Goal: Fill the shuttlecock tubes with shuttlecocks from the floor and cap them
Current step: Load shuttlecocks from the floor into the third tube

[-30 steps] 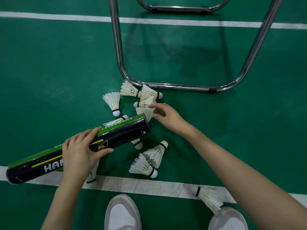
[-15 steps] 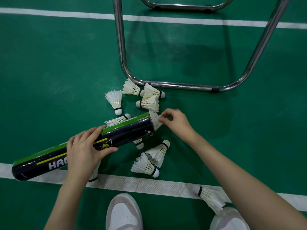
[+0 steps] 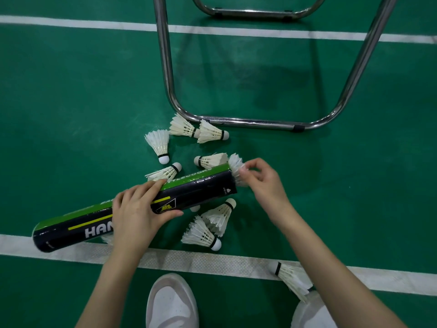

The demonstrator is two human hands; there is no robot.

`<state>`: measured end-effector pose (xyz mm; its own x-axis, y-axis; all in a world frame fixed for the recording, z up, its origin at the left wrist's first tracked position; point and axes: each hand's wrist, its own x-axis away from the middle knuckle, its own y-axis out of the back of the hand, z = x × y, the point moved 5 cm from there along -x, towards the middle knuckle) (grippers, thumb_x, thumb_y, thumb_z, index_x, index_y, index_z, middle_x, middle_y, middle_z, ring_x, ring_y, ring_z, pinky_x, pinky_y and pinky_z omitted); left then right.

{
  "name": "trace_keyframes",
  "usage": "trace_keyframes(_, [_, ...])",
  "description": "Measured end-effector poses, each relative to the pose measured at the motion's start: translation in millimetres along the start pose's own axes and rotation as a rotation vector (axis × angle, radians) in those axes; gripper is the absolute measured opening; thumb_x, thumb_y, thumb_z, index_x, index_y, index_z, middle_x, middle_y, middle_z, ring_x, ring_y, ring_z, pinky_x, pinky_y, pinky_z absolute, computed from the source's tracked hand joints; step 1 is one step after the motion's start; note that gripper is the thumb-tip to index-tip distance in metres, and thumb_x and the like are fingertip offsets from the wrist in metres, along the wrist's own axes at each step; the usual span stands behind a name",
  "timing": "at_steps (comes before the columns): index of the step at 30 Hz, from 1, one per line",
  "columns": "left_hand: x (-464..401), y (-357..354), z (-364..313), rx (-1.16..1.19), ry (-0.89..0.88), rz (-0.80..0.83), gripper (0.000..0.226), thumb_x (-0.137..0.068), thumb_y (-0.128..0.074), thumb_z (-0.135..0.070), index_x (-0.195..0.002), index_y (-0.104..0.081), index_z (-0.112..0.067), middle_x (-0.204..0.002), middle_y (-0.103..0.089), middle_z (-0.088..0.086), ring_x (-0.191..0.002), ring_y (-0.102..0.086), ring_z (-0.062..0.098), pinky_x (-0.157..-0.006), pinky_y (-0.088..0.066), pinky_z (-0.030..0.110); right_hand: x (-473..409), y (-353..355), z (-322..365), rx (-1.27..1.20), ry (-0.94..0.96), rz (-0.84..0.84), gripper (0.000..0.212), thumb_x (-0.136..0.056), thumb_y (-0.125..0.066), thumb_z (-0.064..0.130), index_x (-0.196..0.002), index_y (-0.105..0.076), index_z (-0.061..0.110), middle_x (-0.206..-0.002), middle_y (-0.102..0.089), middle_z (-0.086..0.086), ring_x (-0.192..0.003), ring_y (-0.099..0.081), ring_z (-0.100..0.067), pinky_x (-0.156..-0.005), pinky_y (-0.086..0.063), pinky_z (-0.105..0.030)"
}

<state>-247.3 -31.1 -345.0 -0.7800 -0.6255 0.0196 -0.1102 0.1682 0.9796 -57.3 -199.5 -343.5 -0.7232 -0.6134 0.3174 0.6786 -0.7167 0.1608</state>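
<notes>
A black and green shuttlecock tube [image 3: 194,190] lies tilted above the green floor, its open mouth pointing up and right. My left hand [image 3: 139,209] grips the tube round its middle. My right hand [image 3: 262,178] pinches the feathers of a white shuttlecock [image 3: 236,165] that sits partly inside the tube's mouth. Several more shuttlecocks lie scattered on the floor: one standing feathers-up [image 3: 158,143], a pair near the metal frame [image 3: 203,131], one just above the tube [image 3: 210,160], a pair below the tube [image 3: 210,227].
A chrome tubular chair frame [image 3: 248,121] stands on the floor just beyond the shuttlecocks. A white court line [image 3: 212,261] runs across in front of my white shoes [image 3: 172,301]. One shuttlecock [image 3: 293,278] lies on that line by my right arm.
My right hand picked a shuttlecock from the pile and brought it to the tube's mouth, where it now sits partly in. My left hand kept its hold on the tube.
</notes>
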Motion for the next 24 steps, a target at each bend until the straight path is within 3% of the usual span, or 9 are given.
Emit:
trace_keyframes(5, [1,-1,-11,0.002,-0.018,-0.006,0.086,-0.063,-0.034,-0.081,-0.123,-0.058,-0.024,-0.113,-0.065,0.003,-0.103,-0.055,0.03,-0.088,-0.037,0.044,14,-13,-7,-0.203,-0.065,0.075,0.021,-0.091,-0.054,0.029,-0.098,-0.057,0.009,-0.081,-0.07,0.006,-0.074,-0.063,0.003,-0.067,-0.042,-0.004])
trace_keyframes(10, [0,1,-12,0.026,-0.011,-0.024,0.087,-0.063,-0.035,-0.081,-0.122,-0.059,-0.022,-0.112,-0.065,0.005,-0.102,-0.056,0.031,-0.087,-0.037,0.044,13,-14,-4,-0.222,-0.045,0.134,0.02,-0.082,-0.068,0.009,-0.096,-0.056,0.016,-0.094,-0.073,-0.003,-0.086,-0.067,-0.012,-0.08,-0.052,-0.019])
trace_keyframes(16, [-4,6,-11,0.035,-0.041,-0.031,0.087,-0.062,-0.036,-0.081,-0.121,-0.06,-0.021,-0.112,-0.065,0.005,-0.102,-0.056,0.032,-0.087,-0.036,0.045,13,-21,-1,-0.201,-0.044,0.262,0.016,-0.089,-0.055,0.003,-0.102,-0.054,0.013,-0.097,-0.069,-0.005,-0.09,-0.064,-0.01,-0.085,-0.048,-0.017])
trace_keyframes(20, [-7,10,-13,0.002,-0.082,-0.037,0.085,-0.063,-0.038,-0.078,-0.121,-0.059,-0.02,-0.113,-0.064,0.005,-0.102,-0.055,0.031,-0.088,-0.035,0.046,12,-25,-3,-0.248,-0.053,0.368,0.029,-0.092,-0.049,-0.001,-0.118,-0.051,0.011,-0.108,-0.063,0.001,-0.097,-0.06,-0.004,-0.089,-0.046,-0.014])
trace_keyframes(24, [-4,7,-15,0.003,-0.083,-0.023,0.085,-0.063,-0.038,-0.078,-0.123,-0.059,-0.021,-0.114,-0.064,0.005,-0.103,-0.055,0.03,-0.088,-0.036,0.045,8,-26,-3,-0.207,-0.062,0.412,0.034,-0.092,-0.049,0.0,-0.125,-0.049,0.003,-0.118,-0.058,-0.004,-0.106,-0.056,-0.01,-0.091,-0.044,-0.013])
